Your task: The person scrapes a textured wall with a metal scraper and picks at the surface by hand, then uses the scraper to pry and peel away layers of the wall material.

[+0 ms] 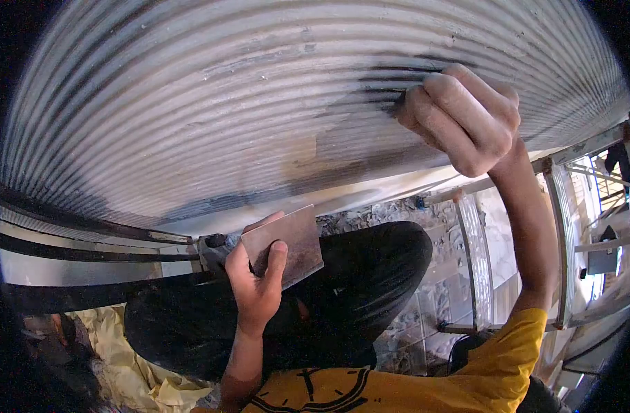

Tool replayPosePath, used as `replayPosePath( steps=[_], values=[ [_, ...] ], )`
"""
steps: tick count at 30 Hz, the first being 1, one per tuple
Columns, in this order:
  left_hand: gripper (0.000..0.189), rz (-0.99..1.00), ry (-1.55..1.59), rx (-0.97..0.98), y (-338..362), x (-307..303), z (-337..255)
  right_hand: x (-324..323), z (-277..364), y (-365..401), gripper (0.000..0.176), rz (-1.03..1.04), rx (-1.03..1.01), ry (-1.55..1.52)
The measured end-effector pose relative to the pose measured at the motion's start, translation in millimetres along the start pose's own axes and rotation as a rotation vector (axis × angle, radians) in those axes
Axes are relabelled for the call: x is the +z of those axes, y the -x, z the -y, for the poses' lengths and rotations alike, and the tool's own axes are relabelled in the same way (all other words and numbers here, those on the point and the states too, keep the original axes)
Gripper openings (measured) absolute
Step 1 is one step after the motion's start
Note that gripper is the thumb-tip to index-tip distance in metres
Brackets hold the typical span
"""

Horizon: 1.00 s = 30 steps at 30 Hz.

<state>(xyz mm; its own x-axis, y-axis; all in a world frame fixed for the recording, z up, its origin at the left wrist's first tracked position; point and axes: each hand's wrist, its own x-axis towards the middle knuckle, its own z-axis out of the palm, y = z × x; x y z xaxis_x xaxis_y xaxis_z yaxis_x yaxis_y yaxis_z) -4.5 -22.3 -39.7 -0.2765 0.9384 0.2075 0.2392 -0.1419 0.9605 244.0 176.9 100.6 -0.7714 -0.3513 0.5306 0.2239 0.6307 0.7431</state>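
Note:
My left hand [258, 286] is closed on a thin rectangular plate [296, 242], brownish grey with a darker smear, its thumb pressed across the face. The plate is held tilted above my lap. Against the ribbed, pale grey panel [212, 103] my right hand [470, 117] is curled into a dusty fist, knuckles toward me. Dark streaks run in the grooves just left of its fingertips. Whatever those fingers pinch, if anything, is hidden behind them.
A metal ladder-like frame [477, 261] stands to the right. Rubble and dust cover the tiled floor [411, 327]. Crumpled yellowish paper [136, 361] lies at lower left, below dark bars [95, 249]. My bent leg in black trousers [391, 268] is under the panel.

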Motion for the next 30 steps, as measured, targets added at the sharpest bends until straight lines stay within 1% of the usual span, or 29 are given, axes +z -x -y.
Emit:
replayPosePath(
  steps=[1,3,5,7,10,11,13,14,16,18,20,21,23,26,27,29,30],
  values=[
    [0.033,-0.009,0.027,-0.018,1,1,0,-2,0,-1,0.025,0.001,0.000,-0.001],
    [0.032,-0.013,0.006,-0.008,3,3,-1,-6,0,-5,0.028,0.082,0.011,-0.023],
    [0.032,-0.020,-0.017,0.002,4,2,-2,-5,-1,2,0.029,0.054,0.034,-0.056],
    [0.031,-0.015,0.024,-0.050,6,0,-4,-7,3,10,0.029,0.025,0.056,-0.089],
    [0.031,-0.039,-0.019,0.000,5,-4,0,-16,14,16,0.026,0.042,0.254,-0.128],
    [0.031,-0.038,-0.020,0.000,5,-6,2,-16,15,20,0.026,0.042,0.255,-0.128],
    [0.031,-0.029,-0.037,-0.023,4,-11,6,-14,19,31,0.021,-0.046,0.312,-0.104],
    [0.031,-0.025,-0.036,-0.023,3,-11,5,-16,22,32,0.025,-0.034,0.342,-0.088],
    [0.034,-0.021,-0.024,-0.068,2,-11,3,-16,21,31,0.025,-0.041,0.334,-0.099],
    [0.032,-0.025,-0.019,-0.049,3,-9,6,-14,20,28,0.024,-0.049,0.324,-0.114],
    [0.031,-0.035,-0.015,-0.032,4,-7,9,-9,20,25,0.029,-0.130,0.276,-0.037],
    [0.031,-0.035,-0.014,-0.029,4,-6,10,-11,21,24,0.029,-0.130,0.275,-0.038],
    [0.031,-0.039,-0.014,-0.025,5,-6,10,-18,23,22,0.030,0.065,0.299,0.049],
    [0.032,-0.030,-0.034,-0.030,6,-7,10,-13,23,28,0.027,-0.003,0.342,-0.002],
    [0.032,-0.030,-0.033,-0.036,7,-7,9,-14,26,28,0.027,-0.003,0.342,-0.002],
    [0.031,-0.028,-0.032,-0.033,8,-8,7,-18,34,25,0.028,0.001,0.427,0.039],
    [0.031,-0.027,-0.047,-0.034,9,-10,7,-21,39,28,0.028,-0.001,0.426,0.044]
  ],
)
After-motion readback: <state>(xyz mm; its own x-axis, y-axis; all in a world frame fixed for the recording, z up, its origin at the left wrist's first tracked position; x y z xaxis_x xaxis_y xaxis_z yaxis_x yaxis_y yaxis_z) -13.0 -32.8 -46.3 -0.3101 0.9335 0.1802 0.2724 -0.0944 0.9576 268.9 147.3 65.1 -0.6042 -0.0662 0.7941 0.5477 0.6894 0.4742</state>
